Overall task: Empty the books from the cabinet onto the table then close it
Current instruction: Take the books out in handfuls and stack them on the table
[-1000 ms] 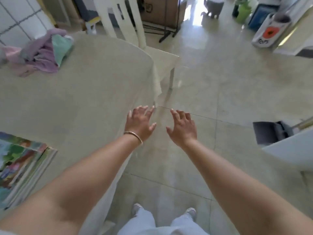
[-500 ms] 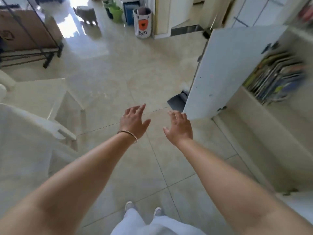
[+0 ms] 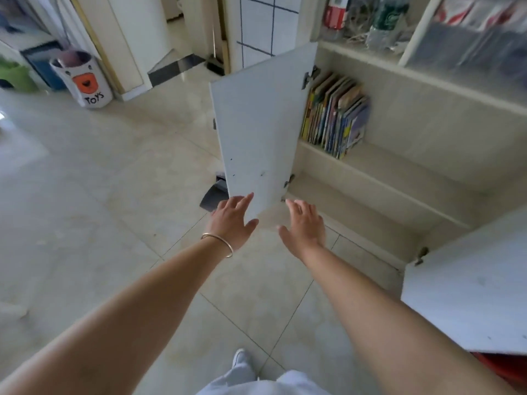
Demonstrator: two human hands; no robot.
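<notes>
**Two empty hands heading back for more books**

Two hands are reaching out with fingers spread, holding nothing: the left hand [image 3: 231, 220] and the right hand [image 3: 305, 226]. A moment ago the person was facing the table; now they are facing the cabinet [image 3: 399, 178]. So another trip is starting. The books [image 3: 335, 115] are standing in a leaning row on the upper shelf, beside the open door [image 3: 256, 132].

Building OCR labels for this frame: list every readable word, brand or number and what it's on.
"TOYS": on the white fabric bin, under its orange patch.
Book spines and covers in the cabinet: print too blurred to read.
Bottles and packets on the upper shelf: labels blurred, unreadable.
</notes>
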